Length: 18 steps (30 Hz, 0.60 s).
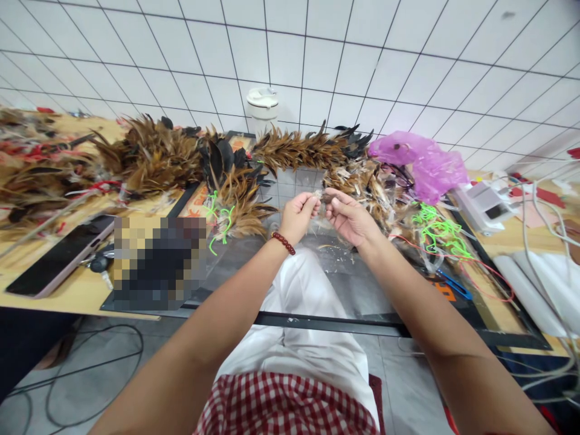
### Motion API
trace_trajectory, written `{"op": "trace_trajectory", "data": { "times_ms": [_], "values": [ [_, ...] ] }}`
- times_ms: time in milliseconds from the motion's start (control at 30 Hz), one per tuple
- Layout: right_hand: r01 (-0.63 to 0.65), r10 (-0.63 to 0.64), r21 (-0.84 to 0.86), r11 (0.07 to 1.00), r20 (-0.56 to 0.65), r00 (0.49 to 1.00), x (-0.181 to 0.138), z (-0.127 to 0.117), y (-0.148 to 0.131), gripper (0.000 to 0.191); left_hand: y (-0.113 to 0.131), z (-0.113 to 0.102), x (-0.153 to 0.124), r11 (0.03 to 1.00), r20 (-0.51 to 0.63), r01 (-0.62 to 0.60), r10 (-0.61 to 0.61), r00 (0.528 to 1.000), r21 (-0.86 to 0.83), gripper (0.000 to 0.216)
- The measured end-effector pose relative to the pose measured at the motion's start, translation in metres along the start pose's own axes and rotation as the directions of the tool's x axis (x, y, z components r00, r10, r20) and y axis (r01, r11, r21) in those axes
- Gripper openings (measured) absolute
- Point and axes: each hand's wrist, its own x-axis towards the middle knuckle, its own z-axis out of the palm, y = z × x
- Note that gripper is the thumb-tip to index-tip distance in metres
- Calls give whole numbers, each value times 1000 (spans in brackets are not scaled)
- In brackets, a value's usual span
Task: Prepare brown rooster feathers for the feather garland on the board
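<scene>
My left hand (298,216), with a dark red bead bracelet (283,243) at its wrist, pinches a small, pale brown feather (323,196) between thumb and fingers. My right hand (351,219) is closed on the same feather from the other side, its fingers curled. Both hands are held close together above a glass tabletop (353,284). Just beyond and right of them lies a loose heap of brown and white feathers (362,181). To the left sits a bundle of brown feathers (247,205) with bright green ties (220,217).
Feather garlands (299,150) line the back, below a tiled wall. A white lidded cup (263,104) stands there. At right are a pink plastic bag (421,163), green ties (437,229), blue scissors (454,284) and a white device (487,205). A phone (61,257) lies left.
</scene>
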Motion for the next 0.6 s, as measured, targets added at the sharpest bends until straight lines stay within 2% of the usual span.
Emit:
{"op": "trace_trajectory", "data": {
  "times_ms": [133,267,333,433,500,600],
  "values": [
    [35,-32,34,999,-85,996,2,2,3,27,0,0,1,1000,-21,15,-15,1000,9,21],
    [10,-1,43,999,-204,979,4,-1,7,28,1,-1,4,999,-123,42,-44,991,-24,23],
    [-90,94,35,995,-155,983,3,-2,7,25,1,-2,5,998,-170,37,-45,984,-50,23],
    [-228,228,-1,974,3,974,0,1,8,26,0,-2,6,998,-174,16,-26,984,-62,23],
    [-184,184,5,983,35,982,-2,6,9,29,0,0,4,999,-143,6,-13,990,-50,22],
    [-39,39,-15,999,15,999,-4,12,11,35,1,3,0,1000,-70,26,-27,997,-13,21]
  ]
}}
